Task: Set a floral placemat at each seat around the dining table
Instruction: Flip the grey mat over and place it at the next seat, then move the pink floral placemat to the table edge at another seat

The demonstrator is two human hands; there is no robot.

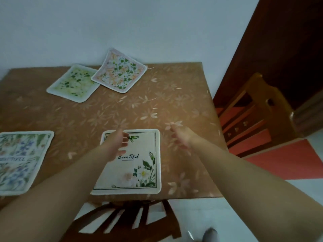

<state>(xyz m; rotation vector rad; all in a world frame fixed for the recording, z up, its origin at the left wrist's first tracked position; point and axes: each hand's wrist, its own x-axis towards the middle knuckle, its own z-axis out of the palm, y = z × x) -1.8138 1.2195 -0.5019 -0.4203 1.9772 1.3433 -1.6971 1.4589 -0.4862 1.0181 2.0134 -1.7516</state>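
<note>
A cream placemat (139, 165) with roses and the word "Beautiful" lies flat at the table's near edge, in front of me. My left hand (116, 144) hovers over its upper left part, fingers apart, holding nothing. My right hand (180, 137) is open just past the mat's upper right corner, above the tablecloth. A blue-flowered placemat (21, 161) lies at the near left. At the far side, a green-leaf placemat (73, 83) lies flat, and a pink-bordered floral placemat (120, 70) overlaps its corner and leans partly against the wall.
The table wears a brown flower-patterned cloth (122, 109) and stands against a pale wall. One wooden chair (132, 219) is tucked in below the near edge. Another wooden chair (253, 116) with a red seat stands at the right side, beside a dark door.
</note>
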